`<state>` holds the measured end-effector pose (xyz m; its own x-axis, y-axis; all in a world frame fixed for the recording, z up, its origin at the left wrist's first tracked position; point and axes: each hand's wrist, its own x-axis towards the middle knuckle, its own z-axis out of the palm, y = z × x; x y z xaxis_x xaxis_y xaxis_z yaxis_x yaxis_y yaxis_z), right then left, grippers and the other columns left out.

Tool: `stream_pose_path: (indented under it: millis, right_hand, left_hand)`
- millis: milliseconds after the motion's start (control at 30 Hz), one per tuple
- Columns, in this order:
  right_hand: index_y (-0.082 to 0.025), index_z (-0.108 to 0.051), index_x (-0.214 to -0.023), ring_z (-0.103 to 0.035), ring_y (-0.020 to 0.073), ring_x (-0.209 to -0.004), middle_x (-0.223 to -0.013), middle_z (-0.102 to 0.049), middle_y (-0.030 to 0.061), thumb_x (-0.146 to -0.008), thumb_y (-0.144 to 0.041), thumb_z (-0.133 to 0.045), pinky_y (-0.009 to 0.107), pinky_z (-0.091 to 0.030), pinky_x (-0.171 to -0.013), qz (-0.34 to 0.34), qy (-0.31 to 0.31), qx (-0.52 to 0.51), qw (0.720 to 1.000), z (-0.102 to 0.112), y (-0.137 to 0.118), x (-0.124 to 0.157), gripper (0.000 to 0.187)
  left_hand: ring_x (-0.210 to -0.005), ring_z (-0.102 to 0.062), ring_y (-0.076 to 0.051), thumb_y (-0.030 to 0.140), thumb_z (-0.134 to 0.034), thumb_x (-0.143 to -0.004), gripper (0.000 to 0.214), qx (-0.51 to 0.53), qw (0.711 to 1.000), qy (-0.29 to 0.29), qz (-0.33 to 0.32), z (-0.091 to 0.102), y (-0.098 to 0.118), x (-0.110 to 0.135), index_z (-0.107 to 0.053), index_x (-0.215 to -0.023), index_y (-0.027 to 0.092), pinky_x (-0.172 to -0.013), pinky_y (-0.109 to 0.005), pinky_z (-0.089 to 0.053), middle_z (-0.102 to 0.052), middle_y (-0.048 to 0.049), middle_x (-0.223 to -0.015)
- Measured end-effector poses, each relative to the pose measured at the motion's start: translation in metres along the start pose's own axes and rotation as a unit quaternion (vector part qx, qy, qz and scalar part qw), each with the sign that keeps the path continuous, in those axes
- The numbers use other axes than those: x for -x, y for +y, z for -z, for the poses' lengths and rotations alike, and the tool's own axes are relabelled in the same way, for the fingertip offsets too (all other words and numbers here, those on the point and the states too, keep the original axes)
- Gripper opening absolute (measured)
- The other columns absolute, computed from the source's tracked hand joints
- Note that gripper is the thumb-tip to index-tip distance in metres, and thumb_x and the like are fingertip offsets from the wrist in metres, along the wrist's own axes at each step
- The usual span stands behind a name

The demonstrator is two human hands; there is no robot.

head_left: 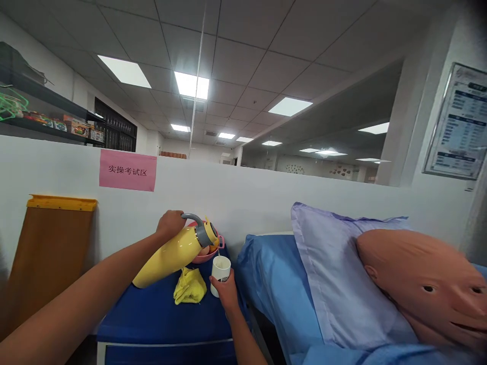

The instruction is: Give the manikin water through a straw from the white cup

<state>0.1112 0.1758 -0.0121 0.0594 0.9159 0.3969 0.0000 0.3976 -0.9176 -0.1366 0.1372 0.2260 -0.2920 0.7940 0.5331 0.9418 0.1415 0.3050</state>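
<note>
My left hand [170, 223] grips the grey handle of a yellow thermos jug [171, 256], which is tilted with its spout down over a white cup [220, 271]. A thin stream runs from the spout into the cup. My right hand [225, 293] holds the cup from below and behind on the blue bedside cabinet [152, 317]. A crumpled yellow cloth [189, 286] lies on the cabinet top just left of the cup. Behind the jug's spout sits a pink bowl [207, 256] with fruit in it, partly hidden.
A bed with blue sheets [266, 284] and a lilac pillow [335, 274] stands right of the cabinet, with a training manikin's head [422, 284] on the pillow. A white partition wall [247, 197] with a pink sign [128, 170] runs behind. A brown board with a yellow top [49, 248] stands at the left.
</note>
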Motion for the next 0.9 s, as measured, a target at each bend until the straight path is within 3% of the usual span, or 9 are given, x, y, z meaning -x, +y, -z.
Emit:
stream_pose_path:
  millis: [367,667,900]
  right_hand:
    - [-0.018,-0.054,-0.107,-0.065,0.0256,-0.089,-0.098,-0.068,0.0072,-0.063,-0.031,-0.077,0.034,-0.051,-0.079,0.017,-0.014,0.007,1.000,-0.001,0.002,0.001,0.051]
    - [-0.018,-0.052,-0.113,-0.065,0.0234,-0.088,-0.099,-0.069,0.0049,-0.064,-0.031,-0.075,0.032,-0.051,-0.079,0.015,-0.016,0.000,1.000,-0.001,0.002,0.000,0.056]
    - [-0.018,-0.051,-0.112,-0.065,0.0230,-0.088,-0.098,-0.069,0.0051,-0.063,-0.029,-0.075,0.031,-0.051,-0.078,0.010,-0.012,-0.003,1.000,-0.002,-0.002,0.001,0.056]
  left_hand:
    - [-0.082,-0.068,-0.029,0.027,-0.044,-0.085,0.029,-0.110,0.982,-0.068,-0.136,-0.013,0.055,0.019,-0.071,-0.090,0.018,-0.069,-0.036,-0.050,-0.071,-0.0167,-0.088]
    - [-0.078,-0.068,-0.026,0.030,-0.047,-0.086,0.028,-0.151,0.969,-0.088,-0.172,-0.025,0.073,0.019,-0.071,-0.092,0.019,-0.067,-0.033,-0.050,-0.070,-0.0151,-0.088]
    - [-0.079,-0.068,-0.025,0.036,-0.049,-0.086,0.029,-0.166,0.962,-0.098,-0.196,-0.021,0.085,0.019,-0.073,-0.088,0.019,-0.069,-0.032,-0.050,-0.071,-0.0147,-0.088]
